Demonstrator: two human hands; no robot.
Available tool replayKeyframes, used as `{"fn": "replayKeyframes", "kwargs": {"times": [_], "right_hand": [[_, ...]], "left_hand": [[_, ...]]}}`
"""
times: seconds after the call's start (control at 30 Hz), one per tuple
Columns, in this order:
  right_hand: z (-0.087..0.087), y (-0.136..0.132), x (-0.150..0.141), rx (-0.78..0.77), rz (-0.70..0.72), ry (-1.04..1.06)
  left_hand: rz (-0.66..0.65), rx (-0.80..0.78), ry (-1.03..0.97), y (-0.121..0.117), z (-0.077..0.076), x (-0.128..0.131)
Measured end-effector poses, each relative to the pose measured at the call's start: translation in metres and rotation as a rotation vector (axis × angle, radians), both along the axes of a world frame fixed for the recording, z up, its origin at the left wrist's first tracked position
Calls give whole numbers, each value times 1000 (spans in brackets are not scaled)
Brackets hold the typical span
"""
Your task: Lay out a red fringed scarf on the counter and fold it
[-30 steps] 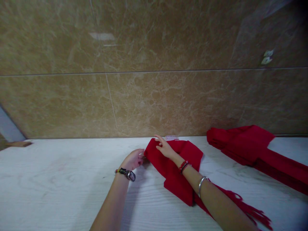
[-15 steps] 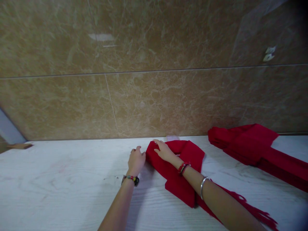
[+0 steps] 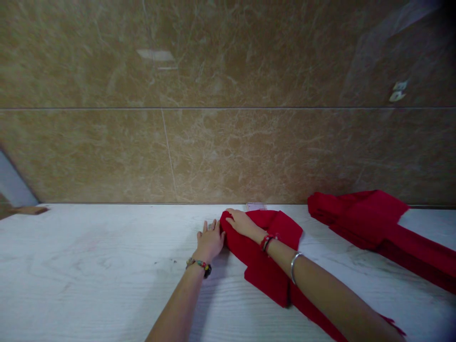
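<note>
A folded red scarf (image 3: 265, 266) with a fringed end lies on the white table (image 3: 89, 275) near the wall. My right hand (image 3: 242, 222) rests flat on its far left corner, fingers stretched out. My left hand (image 3: 211, 240) lies flat on the table with its fingers spread, touching the scarf's left edge. Both wrists carry bracelets. Neither hand grips anything.
A second red scarf (image 3: 370, 223) lies folded at the right, running off toward the right edge. A small clear plastic piece (image 3: 255, 206) sits against the brown marble wall (image 3: 228, 104) just behind the scarf. A brown object (image 3: 28, 210) shows at the far left.
My left hand turned palm down and slid right against the scarf's edge, flattening out. My right hand lowered from raised fingers to lie flat on the scarf's corner.
</note>
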State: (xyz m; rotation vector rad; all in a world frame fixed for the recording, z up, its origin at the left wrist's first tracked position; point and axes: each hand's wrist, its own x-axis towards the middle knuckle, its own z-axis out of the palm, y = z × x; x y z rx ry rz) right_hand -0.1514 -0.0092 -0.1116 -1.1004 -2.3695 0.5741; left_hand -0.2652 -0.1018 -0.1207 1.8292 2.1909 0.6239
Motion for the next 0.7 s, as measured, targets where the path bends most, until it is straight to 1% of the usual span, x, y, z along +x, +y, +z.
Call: {"fn": "replayKeyframes", "kwargs": {"times": [0.07,0.1,0.17,0.23,0.33,0.43,0.57,0.7], "right_hand": [[6,13,-11,-59,-46,23],[8,18,-16,-79,-46,29],[10,25,-21,-145,-24,48],[9,28,-21,-222,22,75],[5,26,-16,-316,82,133],[0,22,-13,-375,99,188],[-1,20,-17,-387,89,248],[0,21,-20,-402,112,245]], "left_hand": [[21,13,-64,3,1,0],[38,16,-120,5,2,-2],[80,21,-245,10,4,-6],[120,31,-326,15,6,-11],[132,36,-354,19,7,-14],[149,38,-372,18,5,-13],[174,18,-382,16,3,-15],[212,20,-349,14,3,-16]]}}
